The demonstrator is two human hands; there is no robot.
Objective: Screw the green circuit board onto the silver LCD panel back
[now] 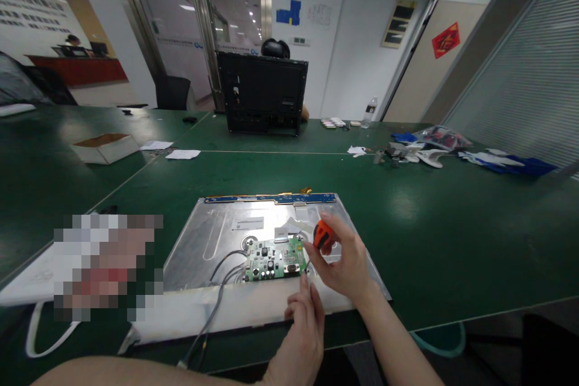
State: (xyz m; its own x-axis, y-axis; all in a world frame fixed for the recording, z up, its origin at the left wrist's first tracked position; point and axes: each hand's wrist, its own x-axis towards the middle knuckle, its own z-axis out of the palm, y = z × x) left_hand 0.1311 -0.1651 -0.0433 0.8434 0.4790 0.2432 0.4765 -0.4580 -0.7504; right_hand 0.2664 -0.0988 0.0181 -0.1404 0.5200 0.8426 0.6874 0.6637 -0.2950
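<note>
A silver metal panel (230, 223) lies on the green table, with a blue strip board (271, 198) along its far edge. On the panel sits a green circuit board (274, 257), with dark cables (220, 295) running from its left side. My right hand (341, 256) grips an orange and black screwdriver (322, 234); its thin shaft slants down to the board's lower right corner. My left hand (304, 319) rests on the panel's near part, its extended fingers reaching the board's lower right edge, close to the screwdriver's tip.
A pixelated area covers something at the left, beside a white strap (36, 338). Farther back are an open box (106, 149), papers (183, 154), a black monitor-like unit (265, 93) with a person partly behind it, a bottle (370, 112) and gloves (429, 157).
</note>
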